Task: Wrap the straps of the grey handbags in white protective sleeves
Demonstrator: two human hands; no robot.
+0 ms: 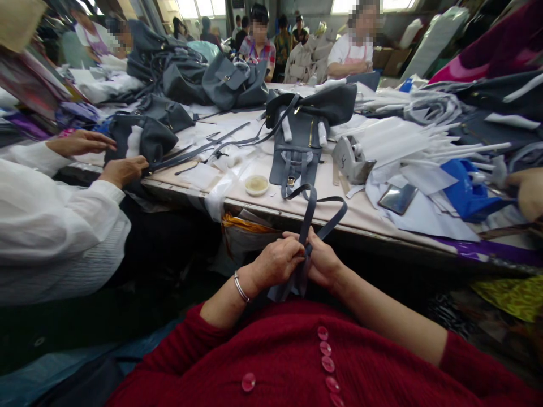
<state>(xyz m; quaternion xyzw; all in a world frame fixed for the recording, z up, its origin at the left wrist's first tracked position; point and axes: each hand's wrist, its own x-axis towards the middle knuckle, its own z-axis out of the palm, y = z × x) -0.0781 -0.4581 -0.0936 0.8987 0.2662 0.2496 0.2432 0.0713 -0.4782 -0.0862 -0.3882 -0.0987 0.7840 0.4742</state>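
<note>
In front of my red top, my left hand point(282, 260) pinches a dark blue-grey strap point(309, 217). My right hand point(322, 261) is closed round the same strap from the other side. Above my hands the strap makes a loop and runs up to a blue-grey bag point(296, 161) lying on the table. This bag has a gold zip, a small gold buckle and white wrapping on parts of it. Below my fingers the lower end of the strap hangs near my lap, partly hidden by my hands.
A tape dispenser point(353, 160), a shallow dish point(257, 185) and a phone point(397, 198) lie on the table point(271, 208). A blue dispenser point(470, 189) stands right. At left a co-worker's hands point(123, 171) hold another bag point(144, 138). More bags point(231, 79) are piled behind.
</note>
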